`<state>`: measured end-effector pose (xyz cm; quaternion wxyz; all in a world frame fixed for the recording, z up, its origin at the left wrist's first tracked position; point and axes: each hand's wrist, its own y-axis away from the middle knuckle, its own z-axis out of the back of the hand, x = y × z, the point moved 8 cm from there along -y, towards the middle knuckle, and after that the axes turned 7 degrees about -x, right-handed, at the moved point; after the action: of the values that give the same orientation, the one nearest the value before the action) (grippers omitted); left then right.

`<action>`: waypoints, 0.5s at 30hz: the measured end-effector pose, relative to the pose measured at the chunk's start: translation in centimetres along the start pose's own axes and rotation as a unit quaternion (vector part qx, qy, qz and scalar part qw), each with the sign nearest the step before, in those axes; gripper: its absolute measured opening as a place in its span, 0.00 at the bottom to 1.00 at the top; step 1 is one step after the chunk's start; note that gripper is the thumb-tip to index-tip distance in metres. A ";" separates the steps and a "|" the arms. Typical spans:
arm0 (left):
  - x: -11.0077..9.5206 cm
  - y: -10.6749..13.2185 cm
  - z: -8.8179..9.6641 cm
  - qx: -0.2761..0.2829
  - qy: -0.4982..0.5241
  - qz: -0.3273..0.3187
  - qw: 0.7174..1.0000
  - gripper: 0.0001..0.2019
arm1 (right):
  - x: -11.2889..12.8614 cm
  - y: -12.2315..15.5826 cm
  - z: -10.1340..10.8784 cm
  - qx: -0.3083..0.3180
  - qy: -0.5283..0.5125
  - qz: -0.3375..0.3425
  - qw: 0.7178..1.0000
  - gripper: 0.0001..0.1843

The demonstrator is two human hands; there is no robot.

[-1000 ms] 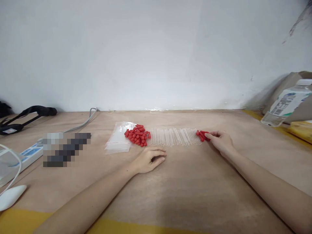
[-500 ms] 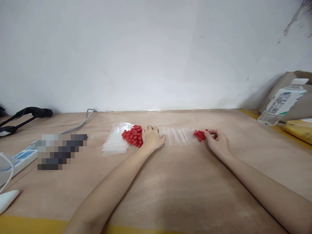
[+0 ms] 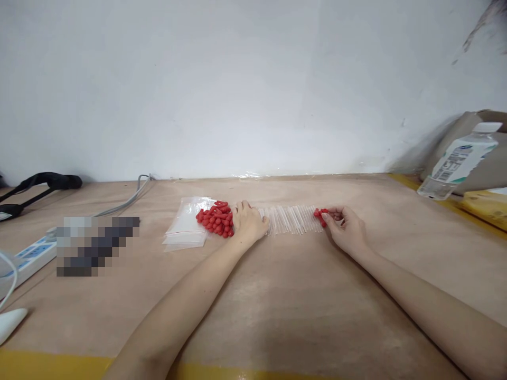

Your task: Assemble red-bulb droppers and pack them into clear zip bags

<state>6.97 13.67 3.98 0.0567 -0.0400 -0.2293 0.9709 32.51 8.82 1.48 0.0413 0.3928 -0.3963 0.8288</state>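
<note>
A row of clear thin tubes (image 3: 293, 219) lies across the brown table (image 3: 277, 306). At its left end sits a pile of red caps (image 3: 214, 218), at its right end a small cluster of red caps (image 3: 319, 214). My left hand (image 3: 249, 224) rests curled on the left end of the tubes, beside the big red pile. My right hand (image 3: 345, 228) has its fingers pinched on the small red cluster at the row's right end.
Clear plastic bags (image 3: 186, 228) lie left of the red pile. A power strip (image 3: 27, 258) with grey cable, a black strap (image 3: 39, 184) and a white mouse (image 3: 10, 323) are at the left. A plastic bottle (image 3: 459, 161) leans at the far right.
My left hand moved from the bare table up onto the left end of the tubes. My right hand slid slightly left with the small red cluster, shortening the row.
</note>
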 end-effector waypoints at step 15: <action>0.2 -0.6 0.7 0.011 0.021 0.011 1.000 0.13 | 2.4 0.3 -0.3 0.014 0.054 0.150 0.987 0.13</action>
<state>6.74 13.90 4.85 0.0510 -0.0628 -0.2170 0.9728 30.58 8.21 2.79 -0.0680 0.2843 -0.4363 0.8510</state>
